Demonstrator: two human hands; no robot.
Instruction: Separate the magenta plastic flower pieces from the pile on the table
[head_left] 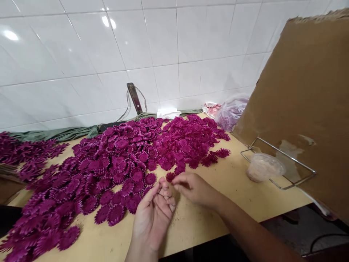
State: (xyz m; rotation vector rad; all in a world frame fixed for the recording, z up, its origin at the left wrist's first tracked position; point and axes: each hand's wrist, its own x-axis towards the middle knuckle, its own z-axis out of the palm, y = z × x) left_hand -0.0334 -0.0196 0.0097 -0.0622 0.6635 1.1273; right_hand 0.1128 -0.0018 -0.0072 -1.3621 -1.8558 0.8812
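Note:
My left hand (158, 214) is turned palm up at the front of the table, its thumb and forefinger pressed together at the tips. Close beside it on the right, my right hand (191, 187) comes in with its fingers pinched. What either pinch holds is too small or hidden to make out. A small dark magenta flower piece (170, 177) shows right at the fingertips; whether it is held or lies behind them I cannot tell. Beyond the hands spreads a large pile of cupped magenta flower pieces (120, 160), with flatter, fringed ones (188, 140) to its right.
Star-shaped magenta pieces (32, 149) lie at the far left. On the right are a clear plastic tub (264, 167), a metal wire frame (289, 154) and a tall cardboard sheet (305, 94). A plastic bag (233, 111) and green cloth (57, 134) lie along the tiled wall.

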